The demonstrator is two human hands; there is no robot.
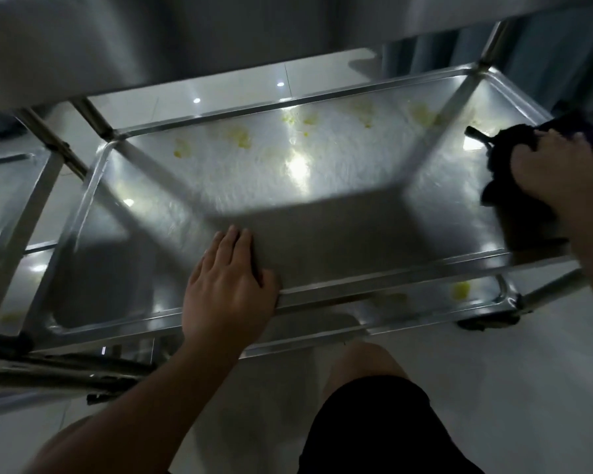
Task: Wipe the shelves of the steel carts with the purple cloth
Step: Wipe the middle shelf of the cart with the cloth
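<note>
I look down at the middle shelf (374, 268) of a steel cart. Yellow smears (240, 140) dot its far half. My right hand (562, 176) presses the dark purple cloth (504, 155) onto the shelf's right end, fingers curled over the bunched fabric. My left hand (226, 289) rests flat on the shelf's near rim, fingers straight and lying on the shelf surface. The shelf above (151, 39) hides the far edge of the view.
A lower shelf (486, 295) with a yellow smear (461, 290) shows under the near rim. A second steel cart (4, 213) stands to the left, also smeared. Cart posts (48, 138) rise at the corners. A caster (486, 321) sits on the white tiled floor. My knees are below.
</note>
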